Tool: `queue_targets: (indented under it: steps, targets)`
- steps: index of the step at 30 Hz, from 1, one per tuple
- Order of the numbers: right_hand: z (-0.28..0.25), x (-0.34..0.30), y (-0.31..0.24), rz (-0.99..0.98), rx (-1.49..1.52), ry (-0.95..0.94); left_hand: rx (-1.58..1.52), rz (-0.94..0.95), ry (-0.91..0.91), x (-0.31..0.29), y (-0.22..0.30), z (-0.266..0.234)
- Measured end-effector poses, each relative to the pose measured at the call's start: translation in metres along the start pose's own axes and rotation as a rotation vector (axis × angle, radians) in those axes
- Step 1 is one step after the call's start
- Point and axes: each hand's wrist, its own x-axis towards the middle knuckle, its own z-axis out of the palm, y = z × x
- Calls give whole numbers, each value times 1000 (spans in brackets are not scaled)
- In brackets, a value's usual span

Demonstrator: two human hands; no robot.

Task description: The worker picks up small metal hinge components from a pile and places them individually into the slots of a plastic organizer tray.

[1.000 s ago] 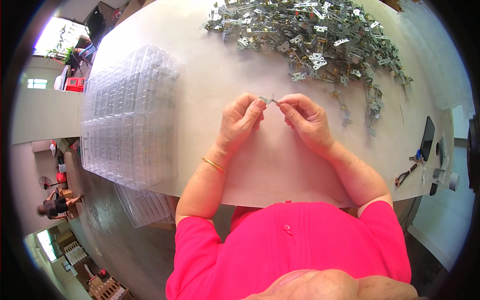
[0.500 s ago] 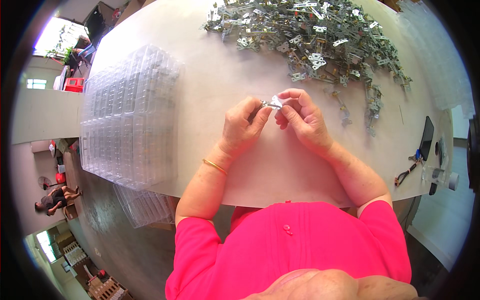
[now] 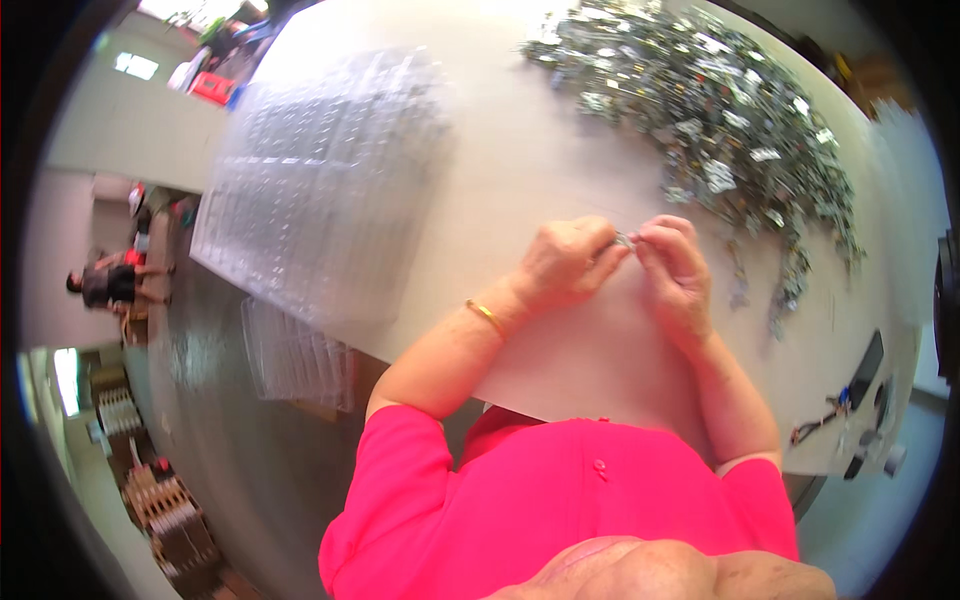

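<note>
My left hand (image 3: pixel 568 262) and right hand (image 3: pixel 675 268) meet fingertip to fingertip, fingers pinched narrow on one small metal clip (image 3: pixel 624 240) above the desk (image 3: pixel 520 170). My fingers hide most of it. Beyond them the clip pile (image 3: pixel 715 100) is blurred.

Two hands, left hand (image 3: pixel 565 265) and right hand (image 3: pixel 675 270), share one small metal piece (image 3: pixel 624 240) over one table (image 3: pixel 520 170) bearing one heap of metal parts (image 3: pixel 710 100) (too many to count) and one stack of clear trays (image 3: pixel 320 180).

Grey floor (image 3: pixel 215 450) spreads beyond the white worktop's (image 3: pixel 520 160) left edge; pale walls (image 3: pixel 110 130), bright windows (image 3: pixel 138 66), stacked pallets (image 3: pixel 165 505).
</note>
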Motion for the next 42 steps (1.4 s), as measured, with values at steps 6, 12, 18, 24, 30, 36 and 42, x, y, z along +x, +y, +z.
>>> queue_targets:
  steps: [6,12,18,24,30,36,42]
  targets:
    - [0,2,-2,-5,69,31,18,-5,24,-10,-4,4]
    - [-15,-2,17,212,146,51,-26,-30,188,-2,5,0]
    - [-11,3,22,266,145,29,65,58,433,-11,51,-61]
    - [-20,12,37,280,138,34,357,-124,941,-129,109,-202]
    - [-11,25,42,263,165,5,167,-383,1794,-350,215,-333]
    - [14,29,34,248,167,-78,399,-96,2453,-544,412,-389]
    - [3,19,25,251,124,-47,499,70,2673,-539,468,-404]
